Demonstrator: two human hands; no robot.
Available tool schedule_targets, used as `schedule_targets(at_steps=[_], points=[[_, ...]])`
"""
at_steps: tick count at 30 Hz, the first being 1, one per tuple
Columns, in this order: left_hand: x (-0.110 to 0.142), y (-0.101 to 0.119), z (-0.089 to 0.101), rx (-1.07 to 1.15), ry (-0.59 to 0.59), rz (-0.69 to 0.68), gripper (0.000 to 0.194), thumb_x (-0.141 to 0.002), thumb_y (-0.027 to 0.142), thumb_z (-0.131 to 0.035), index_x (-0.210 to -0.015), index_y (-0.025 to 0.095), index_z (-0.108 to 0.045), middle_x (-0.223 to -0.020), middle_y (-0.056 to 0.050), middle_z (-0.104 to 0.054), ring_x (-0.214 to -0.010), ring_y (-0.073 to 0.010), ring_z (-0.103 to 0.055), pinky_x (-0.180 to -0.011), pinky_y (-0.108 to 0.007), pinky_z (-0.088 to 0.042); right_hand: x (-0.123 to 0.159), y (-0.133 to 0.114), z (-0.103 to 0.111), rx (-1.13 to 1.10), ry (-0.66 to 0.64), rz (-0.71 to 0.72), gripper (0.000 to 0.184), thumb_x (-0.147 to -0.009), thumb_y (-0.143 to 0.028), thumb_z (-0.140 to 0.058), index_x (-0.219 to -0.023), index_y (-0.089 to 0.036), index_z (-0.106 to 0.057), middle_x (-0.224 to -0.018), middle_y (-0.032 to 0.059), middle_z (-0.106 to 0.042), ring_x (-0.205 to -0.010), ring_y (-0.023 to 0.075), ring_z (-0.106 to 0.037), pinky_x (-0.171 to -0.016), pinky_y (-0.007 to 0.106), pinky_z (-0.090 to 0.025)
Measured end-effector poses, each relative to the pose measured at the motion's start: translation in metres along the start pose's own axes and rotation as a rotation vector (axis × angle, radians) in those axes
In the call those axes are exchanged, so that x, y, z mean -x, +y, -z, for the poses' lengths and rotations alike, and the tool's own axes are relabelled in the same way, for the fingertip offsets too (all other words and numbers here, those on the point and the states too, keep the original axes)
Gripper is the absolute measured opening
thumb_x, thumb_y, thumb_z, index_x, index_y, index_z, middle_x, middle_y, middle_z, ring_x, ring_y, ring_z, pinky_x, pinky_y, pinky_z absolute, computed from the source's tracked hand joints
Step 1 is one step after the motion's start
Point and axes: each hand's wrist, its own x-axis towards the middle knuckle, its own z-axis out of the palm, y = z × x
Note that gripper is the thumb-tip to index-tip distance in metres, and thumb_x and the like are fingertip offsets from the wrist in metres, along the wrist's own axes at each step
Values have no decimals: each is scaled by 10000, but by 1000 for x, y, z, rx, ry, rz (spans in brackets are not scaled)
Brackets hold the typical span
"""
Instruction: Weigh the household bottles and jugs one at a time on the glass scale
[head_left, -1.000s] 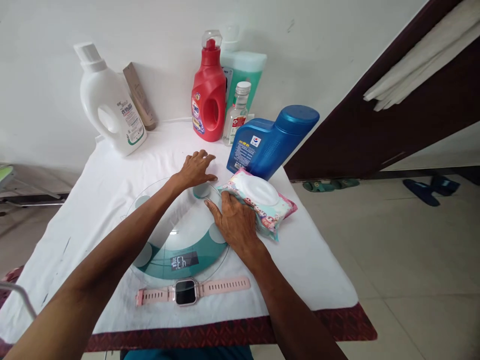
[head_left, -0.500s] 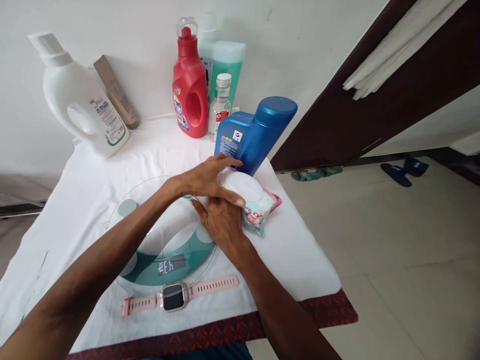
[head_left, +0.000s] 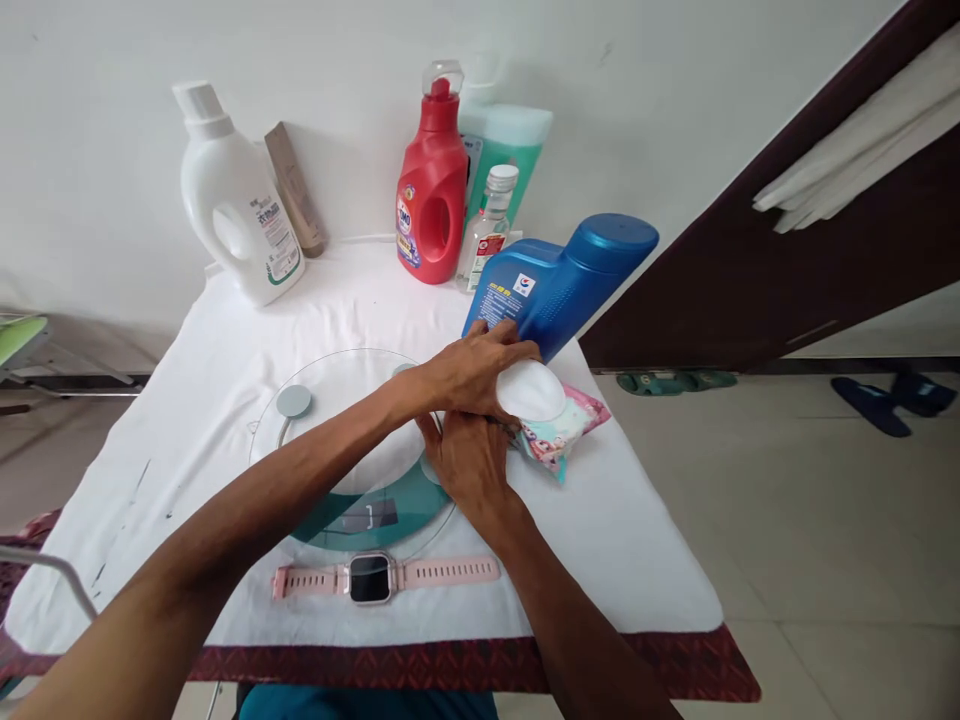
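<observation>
In the head view, the pack (head_left: 553, 418) lies on the cloth (head_left: 615, 540), its long axis running rightward from both hands, left hand (head_left: 480, 372) bent over its left end, right hand (head_left: 471, 455) just below, whether either grasps it unclear.

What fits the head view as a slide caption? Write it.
Left hand and right hand at a wipes pack, beside a glass scale.

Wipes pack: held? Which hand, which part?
Left hand and right hand are at the left end of the wipes pack, left hand beside its lid. Contact is partly hidden, so a firm hold cannot be told.
</observation>
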Motion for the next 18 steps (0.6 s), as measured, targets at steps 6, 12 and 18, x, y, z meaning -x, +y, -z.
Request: schedule_targets(at_steps=[6, 12, 18], points=[[21, -8, 1, 94, 325, -5, 810, -672, 511, -1003, -1336, 190, -667, -1343, -159, -655, -1253, -341, -611, -1136, -495, -470, 2, -1, -7, -61, 10, -13, 744, -1093, -676, -302, -1127, -81, -747, -983, 241, -772, -860, 317, -745, -702, 362, -513], [59, -6, 37, 128, 545, 36, 830, -685, 629, -972, -1342, 222, -668, -1329, -137, -678, -1264, -352, -606, -1087, -503, -513, 1, 5, -3, -155, 40, 10, 728, -1097, -682, -283, -1429, -104, -576, -1271, 242, -721, -1055, 321, -722, -807, 390, -559], [140, 10, 74, 101, 578, 338, 735, -714, 752, -883, -1223, 248, -717, -1205, -117, -678, -1186, -361, -625, -973, -502, -570, -1, 9, -5, -167, -27, 34, 368, -1085, -454, -469, -1220, -196, -694, -1092, 182, -750, -1033, 309, -703, -815, 398, -534]])
